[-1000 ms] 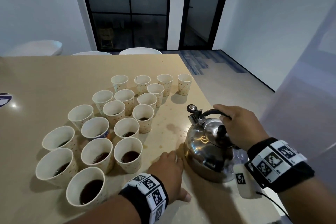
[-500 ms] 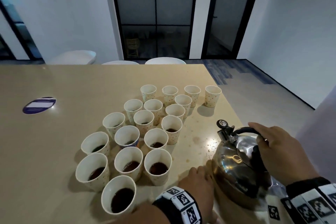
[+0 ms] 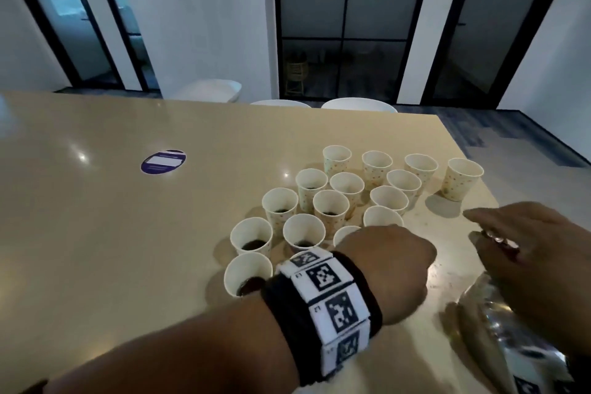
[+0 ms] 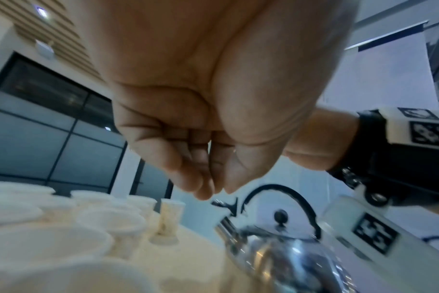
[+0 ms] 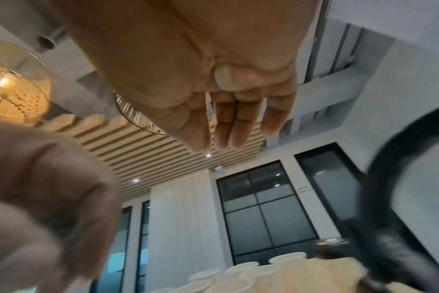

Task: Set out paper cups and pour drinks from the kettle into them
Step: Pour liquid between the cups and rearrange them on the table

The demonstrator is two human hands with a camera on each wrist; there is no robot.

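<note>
Several dotted paper cups (image 3: 331, 205) stand clustered on the beige table (image 3: 128, 233); the nearer ones hold dark drink, and a far cup (image 3: 463, 179) stands at the right end of the back row. The steel kettle (image 3: 511, 329) sits at the lower right, its black handle (image 4: 276, 190) free. My right hand (image 3: 479, 224) hovers above the kettle with fingers (image 5: 223, 138) straight, holding nothing. Raised between the cups and the kettle, my left hand (image 3: 412, 269) hides the nearest cups, and its fingers (image 4: 201, 188) hang loosely together with nothing in them.
A round purple sticker (image 3: 163, 161) lies on the table's left half. White chairs (image 3: 358, 104) stand at the far edge. The table's right edge runs close beside the kettle and the far cup. Small wet spots (image 3: 447, 272) mark the surface near the kettle.
My right hand has let go of the kettle handle and lifted above it. My left hand has risen off the table beside the kettle. The head view has swung left.
</note>
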